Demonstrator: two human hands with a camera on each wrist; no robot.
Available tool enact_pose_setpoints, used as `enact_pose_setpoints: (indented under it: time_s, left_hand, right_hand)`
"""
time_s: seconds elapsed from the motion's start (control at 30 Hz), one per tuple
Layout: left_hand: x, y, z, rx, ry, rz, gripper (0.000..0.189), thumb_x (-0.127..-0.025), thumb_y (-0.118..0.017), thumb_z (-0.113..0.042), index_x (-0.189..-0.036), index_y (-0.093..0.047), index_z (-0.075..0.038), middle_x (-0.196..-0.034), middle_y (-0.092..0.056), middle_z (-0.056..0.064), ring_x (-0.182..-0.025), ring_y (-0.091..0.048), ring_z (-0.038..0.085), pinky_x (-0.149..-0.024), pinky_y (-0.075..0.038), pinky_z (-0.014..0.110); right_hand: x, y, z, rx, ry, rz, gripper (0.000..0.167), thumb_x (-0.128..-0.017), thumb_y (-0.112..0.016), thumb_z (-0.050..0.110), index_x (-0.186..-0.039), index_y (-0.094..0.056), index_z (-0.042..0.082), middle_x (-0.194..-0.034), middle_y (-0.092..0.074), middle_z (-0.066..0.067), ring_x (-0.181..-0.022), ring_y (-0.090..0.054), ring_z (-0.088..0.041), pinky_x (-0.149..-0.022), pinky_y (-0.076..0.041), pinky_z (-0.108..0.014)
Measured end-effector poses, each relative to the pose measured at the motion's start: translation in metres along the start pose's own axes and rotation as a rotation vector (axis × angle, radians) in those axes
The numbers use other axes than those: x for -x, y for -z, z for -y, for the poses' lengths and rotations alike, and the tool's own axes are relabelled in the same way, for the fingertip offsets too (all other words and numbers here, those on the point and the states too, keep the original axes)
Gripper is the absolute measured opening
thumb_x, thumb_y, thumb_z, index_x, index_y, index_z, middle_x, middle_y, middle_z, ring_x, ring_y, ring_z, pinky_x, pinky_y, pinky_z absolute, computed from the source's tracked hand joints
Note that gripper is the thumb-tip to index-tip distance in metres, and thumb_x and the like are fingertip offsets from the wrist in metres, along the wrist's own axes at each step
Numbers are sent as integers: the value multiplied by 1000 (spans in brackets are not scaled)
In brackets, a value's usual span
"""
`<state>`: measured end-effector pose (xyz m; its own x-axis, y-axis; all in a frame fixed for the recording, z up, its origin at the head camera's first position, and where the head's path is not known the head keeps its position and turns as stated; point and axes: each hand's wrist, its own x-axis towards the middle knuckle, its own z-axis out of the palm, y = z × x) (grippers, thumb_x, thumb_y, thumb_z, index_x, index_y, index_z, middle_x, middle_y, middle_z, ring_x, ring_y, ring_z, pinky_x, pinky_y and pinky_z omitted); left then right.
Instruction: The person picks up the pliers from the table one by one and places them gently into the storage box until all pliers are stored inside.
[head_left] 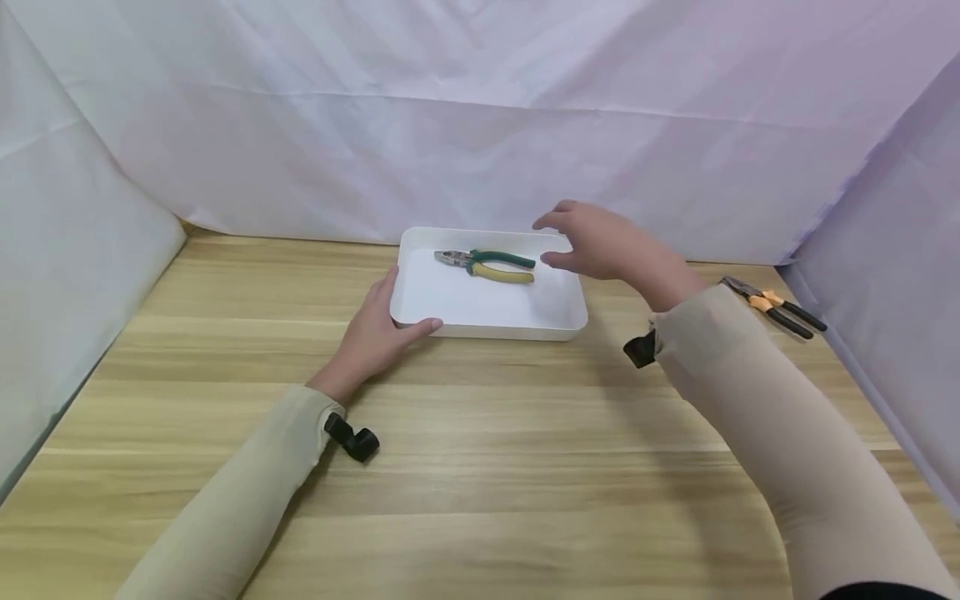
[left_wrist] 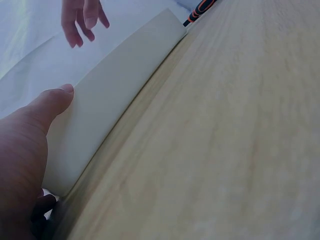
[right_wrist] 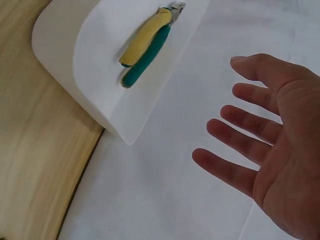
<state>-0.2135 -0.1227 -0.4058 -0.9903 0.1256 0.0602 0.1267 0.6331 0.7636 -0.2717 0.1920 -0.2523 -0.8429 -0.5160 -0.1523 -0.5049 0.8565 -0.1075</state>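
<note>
A shallow white tray sits on the wooden table, with pliers lying inside it. The pliers have one green and one yellow handle, their metal nose toward the left. My left hand grips the tray's near left corner, fingers along the left side and thumb on the front wall; in the left wrist view the thumb lies against that wall near the rim. Over the tray's right end hovers my right hand, fingers spread and holding nothing. The right wrist view shows this palm apart from the tray.
Another pair of pliers, with black and orange handles, lies on the table at the far right, beside the right cloth wall. White cloth hangs behind the tray and on both sides.
</note>
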Motion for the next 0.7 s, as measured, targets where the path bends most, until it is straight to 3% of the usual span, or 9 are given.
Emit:
enact_pose_setpoints:
  time_s: [0.2, 0.7]
  left_hand:
    - [-2, 6, 2, -13, 0, 17, 116, -83, -74, -61, -165, -6, -15, -168, -21, 16, -153, -28, 37, -122, -27, 60]
    - [-5, 13, 11, -32, 3, 9, 117, -83, -72, -64, -164, -6, -11, -168, -19, 18, -155, -24, 37, -123, -24, 59]
  right_hand:
    - [23, -6, -11, -73, -43, -130, 51, -97, -66, 26, -143, -55, 5, -144, -54, -20, -128, -55, -38, -108, -45, -56]
    - [67, -43, -32, -210, -230, -234, 53, -100, -64, 29, -147, -51, 8, -150, -47, -23, -131, -50, -43, -103, -44, -63]
